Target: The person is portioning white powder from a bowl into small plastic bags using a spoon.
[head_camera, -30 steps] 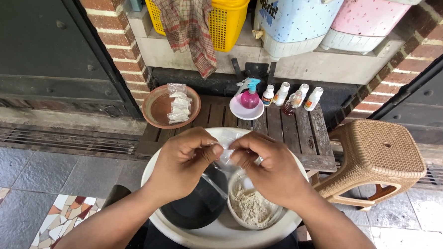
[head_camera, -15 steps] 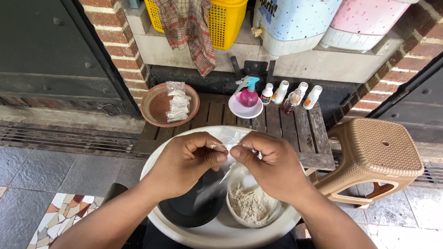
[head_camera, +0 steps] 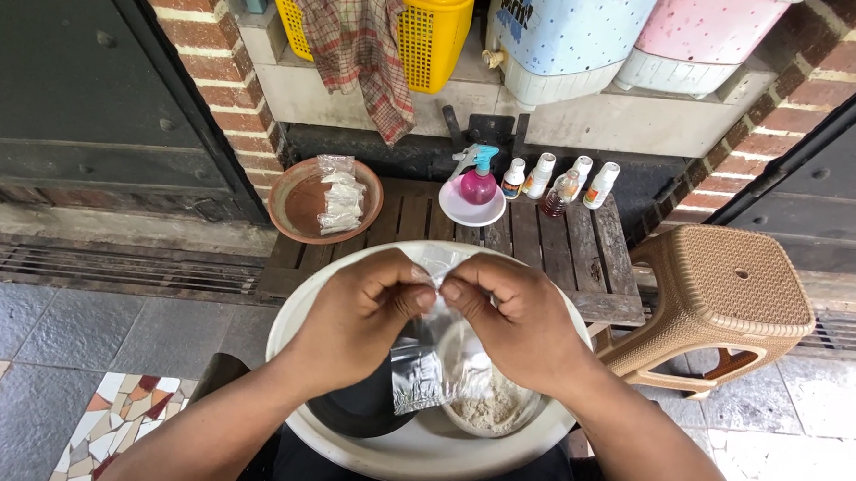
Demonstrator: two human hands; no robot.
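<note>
My left hand (head_camera: 367,315) and my right hand (head_camera: 519,319) meet over a large white basin (head_camera: 302,314) and pinch the top of a small clear plastic pouch (head_camera: 425,361) between thumbs and fingers. The pouch hangs down between the hands. Beneath it, inside the basin, sit a dark bowl (head_camera: 363,413) on the left and a white bowl of pale powder (head_camera: 496,409) on the right.
A low wooden slat table (head_camera: 553,251) beyond the basin carries a brown clay dish with small packets (head_camera: 326,199), a pink spray bottle on a white saucer (head_camera: 476,190) and several small bottles (head_camera: 558,182). A tan plastic stool (head_camera: 724,302) stands at the right. Brick wall and yellow basket behind.
My hands have drawn closer together at the pouch top, and the pouch now hangs straight down between them over the bowls.
</note>
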